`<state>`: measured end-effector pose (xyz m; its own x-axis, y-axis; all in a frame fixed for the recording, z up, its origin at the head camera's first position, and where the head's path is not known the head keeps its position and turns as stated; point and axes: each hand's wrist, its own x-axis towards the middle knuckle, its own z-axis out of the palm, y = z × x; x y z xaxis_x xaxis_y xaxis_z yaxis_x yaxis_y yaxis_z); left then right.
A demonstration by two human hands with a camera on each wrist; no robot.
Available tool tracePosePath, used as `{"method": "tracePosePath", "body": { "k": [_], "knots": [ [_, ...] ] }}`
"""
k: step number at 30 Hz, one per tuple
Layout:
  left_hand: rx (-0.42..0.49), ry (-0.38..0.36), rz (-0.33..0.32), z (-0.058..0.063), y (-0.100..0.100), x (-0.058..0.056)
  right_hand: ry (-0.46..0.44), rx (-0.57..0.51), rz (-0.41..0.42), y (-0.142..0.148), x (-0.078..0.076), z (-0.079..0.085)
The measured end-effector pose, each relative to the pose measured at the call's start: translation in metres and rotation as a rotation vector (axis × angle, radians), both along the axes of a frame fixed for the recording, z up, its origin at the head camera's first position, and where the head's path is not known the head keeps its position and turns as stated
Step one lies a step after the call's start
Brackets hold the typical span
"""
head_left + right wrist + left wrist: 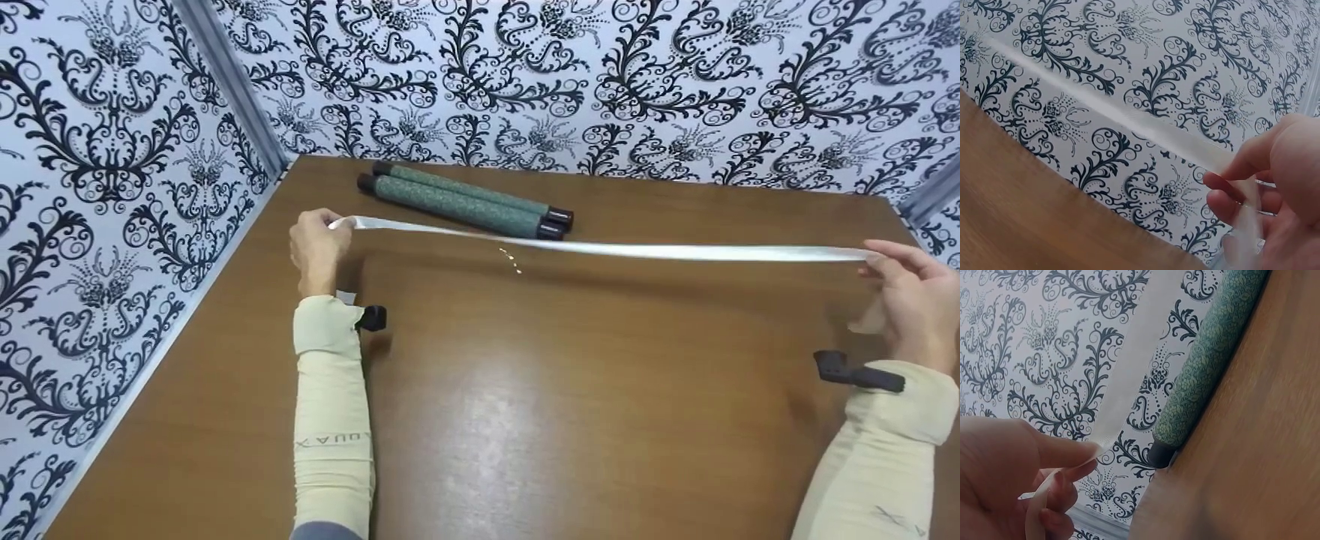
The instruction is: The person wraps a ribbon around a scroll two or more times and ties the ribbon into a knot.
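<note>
A long white satin ribbon [675, 252] is stretched between both hands above the wooden table, sagging slightly and twisted toward its left part. My left hand [319, 244] pinches it between thumb and forefinger; in the left wrist view a short length of ribbon [1037, 509] passes down through the other fingers. At the right, my right hand [919, 296] pinches the ribbon between thumb and fingertips. In the right wrist view the loose end [1248, 230] hangs past the curled fingers.
Two green patterned rolls [457, 206] with dark ends lie side by side at the back of the brown table [525, 390]. Patterned black-and-white walls [525, 82] border the table at the back and left. Small white specks [510, 260] show below the ribbon.
</note>
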<state>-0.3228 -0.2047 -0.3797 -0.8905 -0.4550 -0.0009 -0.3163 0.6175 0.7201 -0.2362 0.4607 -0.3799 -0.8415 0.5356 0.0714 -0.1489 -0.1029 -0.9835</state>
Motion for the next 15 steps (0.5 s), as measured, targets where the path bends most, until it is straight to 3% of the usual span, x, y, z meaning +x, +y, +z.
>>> {"method": "tracePosePath", "body": {
  "k": [5, 10, 15],
  "knots": [
    [-0.011, 0.034, 0.022, -0.003, -0.002, 0.002, -0.099, 0.049, -0.014, 0.009, 0.004, -0.005],
    [-0.032, 0.039, 0.029, -0.006, -0.004, 0.004, -0.297, 0.063, 0.001, 0.018, 0.010, -0.009],
    [-0.059, 0.016, 0.036, -0.010, -0.006, 0.004, -0.457, 0.081, -0.063, 0.020, 0.011, -0.014]
  ]
}}
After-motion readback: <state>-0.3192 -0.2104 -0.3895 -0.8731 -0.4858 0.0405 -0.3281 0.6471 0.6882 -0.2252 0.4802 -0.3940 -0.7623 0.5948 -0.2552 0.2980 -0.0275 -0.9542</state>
